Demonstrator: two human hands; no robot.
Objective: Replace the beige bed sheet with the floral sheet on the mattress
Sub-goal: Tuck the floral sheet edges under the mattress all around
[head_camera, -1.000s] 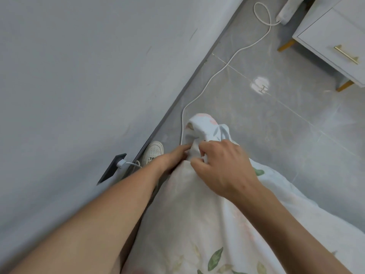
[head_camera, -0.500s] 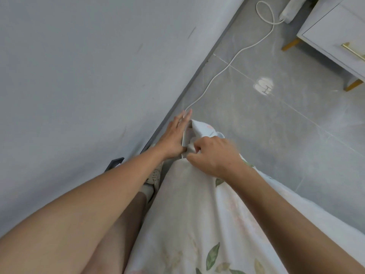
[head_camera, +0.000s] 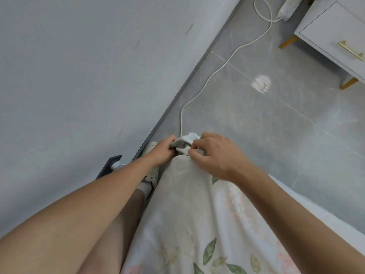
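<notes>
A grey tiled floor [head_camera: 266, 135] meets a pale grey wall [head_camera: 79, 76] along a dark skirting; a white cable [head_camera: 215, 73] trails across the tiles toward a white drawer unit [head_camera: 331, 34] with brass handle and legs at the upper right; a wall socket [head_camera: 109, 165] sits low beside the person's white shoe [head_camera: 152, 173]. The floral sheet [head_camera: 197, 224] drapes over the bed corner in the lower middle; the left hand [head_camera: 162, 153] grips its bunched corner with curled fingers, the right hand [head_camera: 215, 155] pinches the same corner from the other side, both touching the fabric
</notes>
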